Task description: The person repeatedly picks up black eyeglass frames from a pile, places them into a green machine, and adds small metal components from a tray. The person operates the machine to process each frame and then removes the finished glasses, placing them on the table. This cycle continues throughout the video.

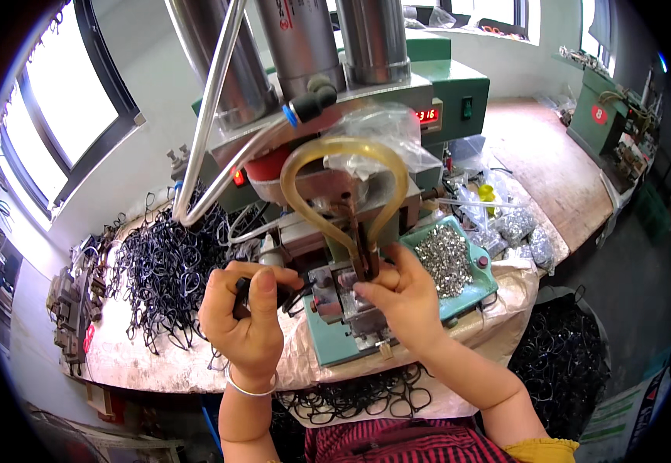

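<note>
My left hand (244, 318), with a white bangle at its wrist, is closed around a black plastic eyeglass frame (241, 298). Part of that frame is hidden by my fingers, and its dark end points toward the metal fixture (326, 297) of a bench press. At the fixture's right side, my right hand (403, 299) has thumb and forefinger pinched close together under the press's dark jaws (363, 258). Whatever sits between those fingertips is too small to make out. A yellowish bent tube (402, 177) loops above the jaws.
Right of the fixture, a green tray (470, 289) holds many small metal parts. A tangled heap of black frames (169, 270) lies left; more frames (366, 397) lie at the front edge. Bagged parts (517, 224) sit behind the tray. Steel cylinders (300, 46) and air hoses (216, 85) rise overhead.
</note>
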{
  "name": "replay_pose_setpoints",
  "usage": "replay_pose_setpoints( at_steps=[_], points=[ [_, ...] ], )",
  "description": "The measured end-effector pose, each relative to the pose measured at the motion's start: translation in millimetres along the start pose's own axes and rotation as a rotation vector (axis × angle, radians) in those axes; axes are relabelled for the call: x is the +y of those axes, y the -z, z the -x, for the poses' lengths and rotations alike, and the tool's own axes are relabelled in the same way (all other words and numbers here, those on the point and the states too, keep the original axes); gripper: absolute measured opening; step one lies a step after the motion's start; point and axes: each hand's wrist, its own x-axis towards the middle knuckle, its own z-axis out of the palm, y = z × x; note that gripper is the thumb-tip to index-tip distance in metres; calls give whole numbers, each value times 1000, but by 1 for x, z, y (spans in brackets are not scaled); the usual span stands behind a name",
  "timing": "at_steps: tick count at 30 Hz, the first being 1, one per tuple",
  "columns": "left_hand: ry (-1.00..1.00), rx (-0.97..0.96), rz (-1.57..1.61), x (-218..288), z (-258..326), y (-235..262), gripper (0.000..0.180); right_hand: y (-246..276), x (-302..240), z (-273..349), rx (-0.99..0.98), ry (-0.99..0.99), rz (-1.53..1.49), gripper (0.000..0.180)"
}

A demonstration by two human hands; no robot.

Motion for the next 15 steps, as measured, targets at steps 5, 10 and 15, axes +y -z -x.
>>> replay_pose_setpoints(
  at_steps=[5, 10, 15],
  points=[
    [-10, 33, 98, -2, 0, -7, 15, 6, -31, -2, -11, 85, 493, 65],
    [-10, 53, 94, -5, 1, -3, 16, 13, -28, -10, -70, 55, 506, 66],
    [-61, -70, 27, -8, 3, 5, 19, 14, -45, -22, -185, -149, 413, 68]
  ],
)
